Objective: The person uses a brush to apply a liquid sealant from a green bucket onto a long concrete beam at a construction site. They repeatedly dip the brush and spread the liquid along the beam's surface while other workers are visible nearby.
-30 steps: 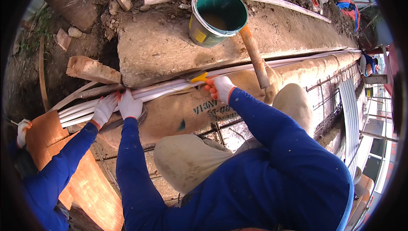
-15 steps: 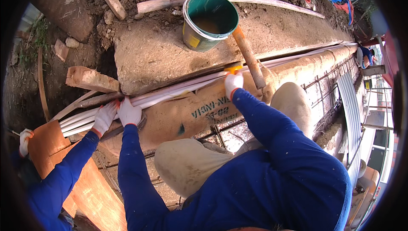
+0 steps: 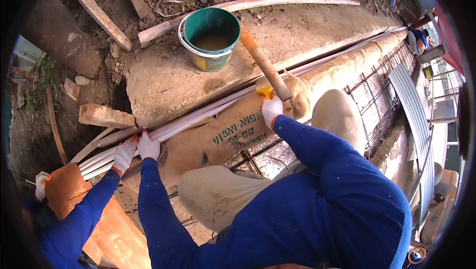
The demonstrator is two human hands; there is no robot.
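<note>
My left hand, in a white glove, is closed over a bundle of white pipes running along a stone slab's edge. In my gloved right hand is a flat yellow-handled tool, a scraper or brush; its working end is too small to tell. It sits at the pipes beside the burlap wrap, which bears dark stencilled marks. Close to my left hand lies a co-worker's gloved hand; the co-worker's other gloved hand is farther left, by a plywood board.
A green bucket holding murky liquid stands on the stone slab. A rusty round bar leans across the slab and burlap. A wood block lies left. Rebar mesh and a corrugated sheet are at the right.
My right hand and the yellow-handled tool have shifted slightly toward me relative to the pipes, showing more of the tool's flat part. The view has shifted; my left hand stays at the pipes.
</note>
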